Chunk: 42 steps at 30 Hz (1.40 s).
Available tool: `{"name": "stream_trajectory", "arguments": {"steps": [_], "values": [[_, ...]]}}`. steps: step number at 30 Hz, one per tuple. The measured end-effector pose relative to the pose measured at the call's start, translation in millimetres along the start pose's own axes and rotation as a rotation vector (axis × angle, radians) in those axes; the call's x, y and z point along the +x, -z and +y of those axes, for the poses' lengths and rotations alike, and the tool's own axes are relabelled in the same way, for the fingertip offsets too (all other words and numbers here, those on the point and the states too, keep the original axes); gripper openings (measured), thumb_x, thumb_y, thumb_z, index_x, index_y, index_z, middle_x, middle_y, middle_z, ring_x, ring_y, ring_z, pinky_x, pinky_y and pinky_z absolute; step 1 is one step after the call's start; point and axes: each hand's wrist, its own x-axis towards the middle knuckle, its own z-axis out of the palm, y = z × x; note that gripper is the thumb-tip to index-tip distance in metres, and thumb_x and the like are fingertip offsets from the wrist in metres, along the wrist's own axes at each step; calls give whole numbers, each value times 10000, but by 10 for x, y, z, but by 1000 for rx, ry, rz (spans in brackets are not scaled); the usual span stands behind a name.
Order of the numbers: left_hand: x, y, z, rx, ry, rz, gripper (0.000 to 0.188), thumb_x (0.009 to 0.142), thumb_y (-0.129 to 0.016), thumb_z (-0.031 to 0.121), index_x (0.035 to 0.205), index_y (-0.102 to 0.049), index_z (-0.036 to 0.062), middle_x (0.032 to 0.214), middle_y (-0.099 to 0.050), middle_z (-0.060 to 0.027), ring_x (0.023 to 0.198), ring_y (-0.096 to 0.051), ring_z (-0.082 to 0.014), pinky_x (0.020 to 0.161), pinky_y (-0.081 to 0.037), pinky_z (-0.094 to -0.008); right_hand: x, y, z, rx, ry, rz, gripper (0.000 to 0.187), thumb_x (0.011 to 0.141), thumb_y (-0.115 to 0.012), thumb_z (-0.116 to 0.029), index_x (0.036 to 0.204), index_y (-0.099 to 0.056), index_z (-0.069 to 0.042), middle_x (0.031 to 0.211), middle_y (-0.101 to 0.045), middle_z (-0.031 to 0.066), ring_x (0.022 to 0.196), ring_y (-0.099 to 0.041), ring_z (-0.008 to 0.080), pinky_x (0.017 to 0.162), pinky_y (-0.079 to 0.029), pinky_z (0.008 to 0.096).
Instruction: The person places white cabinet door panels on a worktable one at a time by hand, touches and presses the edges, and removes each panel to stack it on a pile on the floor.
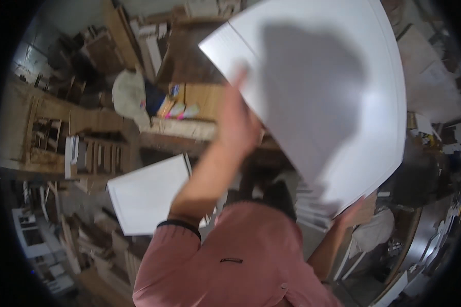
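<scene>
**Technician:** Identify the items at the far left.
**Operator:** A wooden frame (37,125) with compartments. Next to it is a slatted wooden unit (103,156) with parallel uprights. Further right, a pale cloth item (129,94) sits above a small white panel (148,197), the latter tilted, with a dark line along its right edge.

**Technician:** Continue toward the centre.
**Operator:** A table (206,98) with a light-brown top carries small coloured items (182,110), pink and yellow among them. Their kind cannot be determined.

**Technician:** Report the left grip (239,123).
**Operator:** Engaged on the left edge of the large white panel (381,97). The thumb, blurred, lies at the face side of that edge; the remaining fingers are partly hidden. The arm extends from a pink shirt (246,230).

**Technician:** State the panel's position.
**Operator:** Raised in front of the person, between both hands, tilted, filling the upper right of centre. A broad dark shadow (312,77) falls across its face.

**Technician:** Report the right grip (350,211).
**Operator:** Holding the same panel at its lower edge. Finger placement is largely concealed. A dark grey block-like object (415,176) stands farther right, apart from the hand.
</scene>
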Motion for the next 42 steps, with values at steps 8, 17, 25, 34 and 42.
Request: {"name": "stream_trajectory", "arguments": {"steps": [8, 17, 25, 34, 42], "values": [[1092, 1648, 1213, 208, 152, 3, 726, 966, -522, 529, 1374, -472, -69, 1326, -587, -221, 1225, -576, -317, 1054, -440, -433, 1696, -1040, -1262, -32, -169, -208, 537, 978, -598, -333, 1321, -548, 77, 1332, -588, 115, 1200, -559, 220, 1039, -420, 329], [1928, 2062, 973, 1181, 197, 293, 526, 1026, -491, 365, 1438, -491, 37, 1430, -521, -118, 1341, -430, -232, 1127, -293, -349, 2882, -2820, -1449, -628, 73, -475, 588, 952, -622, -368, 1371, -533, 36, 1320, -615, 146, 1218, -553, 233, 1035, -401, 335], [2761, 2440, 549, 1206, 201, 473, 629, 955, -630, 330, 1467, -436, 19, 1426, -521, -143, 1303, -488, -265, 1087, -368, -353, 3288, -3685, -1165, -358, -74, -639, 495, 947, -609, -308, 1308, -576, 28, 1191, -667, 108, 1079, -601, 180, 937, -462, 325], [3970, 2869, 87, 1888, 126, 365, 923, 818, -637, 657, 1551, -311, 201, 1584, -259, -249, 1480, -178, -437, 1189, -241, -510, 3888, -4388, -573, -994, 346, -470, 661, 855, -669, -465, 1409, -540, -128, 1402, -551, 169, 1364, -448, 323, 1121, -337, 492], [3997, 2858, 63, 2219, 72, 395, 748, 847, -647, 560, 1507, -394, 314, 1489, -378, -223, 1406, -322, -389, 1158, -302, -469, 3570, -4548, -548, -996, 556, -254, 528, 896, -597, -511, 1352, -602, -244, 1356, -574, 155, 1304, -480, 344, 1103, -341, 465]]}}
